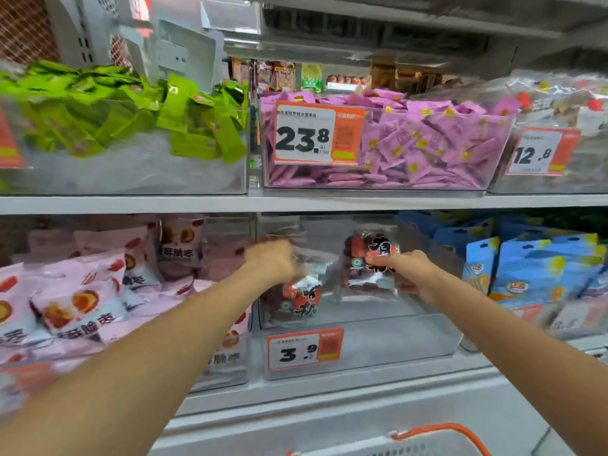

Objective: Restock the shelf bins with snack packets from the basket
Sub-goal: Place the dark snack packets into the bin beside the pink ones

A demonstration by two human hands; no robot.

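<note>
Both my arms reach into the clear bin [362,343] on the lower shelf, the one with the 3.9 price tag. My left hand [273,260] grips the top of a clear snack packet with red and black print [301,296], which hangs inside the bin's left half. My right hand [404,268] pinches a second packet of the same kind [368,258], held upright in the bin's middle. Only the rim and an orange handle of the basket [437,434] show at the bottom edge.
Pink date packets [82,291] fill the bin on the left, blue packets [539,268] the bin on the right. On the upper shelf stand bins of green packets [131,110], purple packets [427,143] and a bin tagged 12.8 [543,153].
</note>
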